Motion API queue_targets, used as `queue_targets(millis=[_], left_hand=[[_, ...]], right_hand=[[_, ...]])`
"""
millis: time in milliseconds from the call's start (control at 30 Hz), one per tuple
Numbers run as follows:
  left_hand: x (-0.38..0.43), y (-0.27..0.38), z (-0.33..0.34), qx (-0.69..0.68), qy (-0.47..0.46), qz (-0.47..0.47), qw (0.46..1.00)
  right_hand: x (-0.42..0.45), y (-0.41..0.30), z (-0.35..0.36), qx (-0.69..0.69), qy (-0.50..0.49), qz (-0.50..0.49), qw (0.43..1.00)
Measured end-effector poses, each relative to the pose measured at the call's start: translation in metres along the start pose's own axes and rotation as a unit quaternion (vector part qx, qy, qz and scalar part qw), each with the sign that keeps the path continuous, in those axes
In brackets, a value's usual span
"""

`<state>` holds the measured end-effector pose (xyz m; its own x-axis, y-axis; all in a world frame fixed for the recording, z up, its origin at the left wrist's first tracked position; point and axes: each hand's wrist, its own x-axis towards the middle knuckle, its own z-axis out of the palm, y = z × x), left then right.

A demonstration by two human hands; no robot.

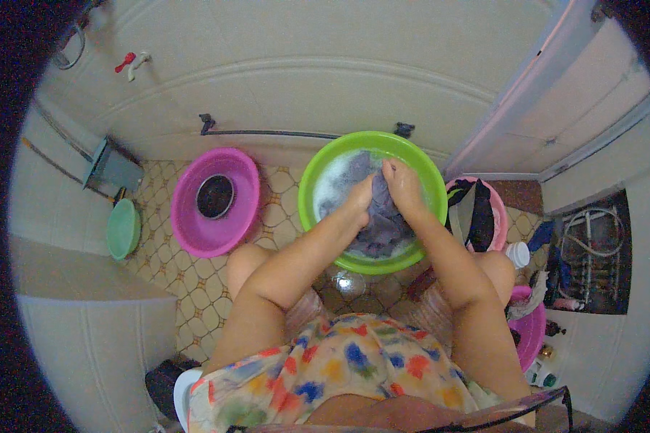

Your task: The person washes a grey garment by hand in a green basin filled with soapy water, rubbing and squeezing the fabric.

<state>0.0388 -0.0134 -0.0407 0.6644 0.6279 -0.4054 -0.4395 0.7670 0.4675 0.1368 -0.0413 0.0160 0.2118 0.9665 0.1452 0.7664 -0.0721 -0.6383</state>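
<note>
A lime-green plastic basin (310, 216) stands on the floor before me, with white suds and soaked grey-purple cloth (382, 233) in it. My left hand (361, 196) grips the cloth from the left, knuckles up. Close on its right, my right hand (403, 184) has its fingers closed around the same cloth. A raised fold of the fabric runs between the two hands. The fingertips are partly hidden by the cloth and the hands themselves. Much of the cloth lies low in the basin, towards me.
Left of the green basin is a magenta basin (244, 216) holding a dark round bowl (215, 196). A small mint-green basin (123, 230) leans farther left. On the right are a pink tub (499, 211) with dark clothes, a white container (518, 254) and another magenta basin (532, 330).
</note>
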Motion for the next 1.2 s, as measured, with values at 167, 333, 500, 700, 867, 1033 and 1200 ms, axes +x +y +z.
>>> queue_targets(millis=[167, 333, 500, 700, 867, 1033, 1200], left_hand=[[-0.025, 0.029, 0.019, 0.048, 0.093, 0.014, 0.994], [-0.046, 0.037, 0.034, 0.247, 0.091, 0.135, 0.955], [-0.047, 0.04, 0.031, 0.3, 0.098, 0.195, 0.929], [-0.045, 0.043, 0.033, 0.173, 0.054, 0.187, 0.966], [-0.032, 0.037, 0.018, 0.139, 0.039, 0.215, 0.966], [-0.038, 0.033, 0.03, 0.067, 0.088, 0.115, 0.987], [0.013, 0.007, -0.053, 0.02, -0.063, 0.089, 0.994]], right_hand=[[0.019, 0.037, 0.006, 0.308, 0.0, 0.109, 0.945], [0.017, 0.027, -0.002, 0.452, -0.042, 0.161, 0.876], [0.009, 0.014, -0.012, 0.511, -0.062, 0.165, 0.841], [0.01, 0.017, -0.012, 0.519, -0.055, 0.164, 0.837], [0.016, 0.034, 0.002, 0.504, -0.035, 0.143, 0.851], [0.01, 0.021, -0.001, 0.16, 0.049, 0.084, 0.982], [-0.031, -0.041, 0.01, -0.132, -0.049, -0.135, 0.981]])
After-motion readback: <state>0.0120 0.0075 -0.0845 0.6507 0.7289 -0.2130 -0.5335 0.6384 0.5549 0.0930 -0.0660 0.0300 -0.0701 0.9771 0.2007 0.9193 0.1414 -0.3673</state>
